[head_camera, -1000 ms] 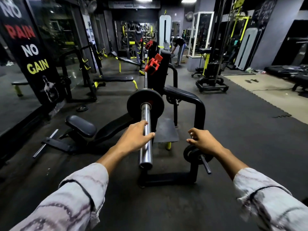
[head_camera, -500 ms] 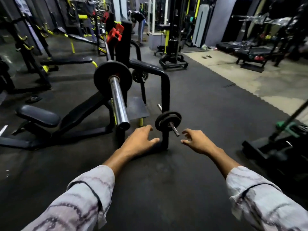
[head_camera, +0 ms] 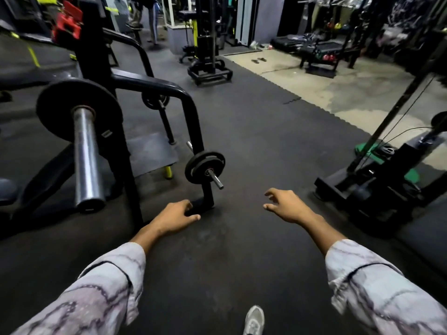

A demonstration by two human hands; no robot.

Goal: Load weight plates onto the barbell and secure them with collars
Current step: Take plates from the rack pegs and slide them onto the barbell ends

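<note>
The barbell's chrome sleeve (head_camera: pixel 87 160) sticks out toward me at the left, with one black weight plate (head_camera: pixel 55 105) on it and no collar in sight on the sleeve. Small black plates (head_camera: pixel 202 165) hang on a storage peg of the black bench frame (head_camera: pixel 191 110). Another small plate (head_camera: pixel 154 100) hangs on a peg further back. Red collars (head_camera: pixel 66 27) sit on the rack upright at the top left. My left hand (head_camera: pixel 173 217) hovers low, just below the storage peg, fingers loosely curled and empty. My right hand (head_camera: pixel 286 205) floats to the right with fingers apart, holding nothing.
Black rubber matting (head_camera: pixel 229 262) covers the floor ahead. A cable machine with a green base (head_camera: pixel 382 175) stands at the right. A black stand (head_camera: pixel 209 68) sits further back, beside bare concrete floor (head_camera: pixel 338 93). A person stands at the far top left. My shoe (head_camera: pixel 254 320) shows below.
My left hand has let go of the barbell sleeve and my right hand has left the storage peg. Both hands dropped lower and right as my view swung right.
</note>
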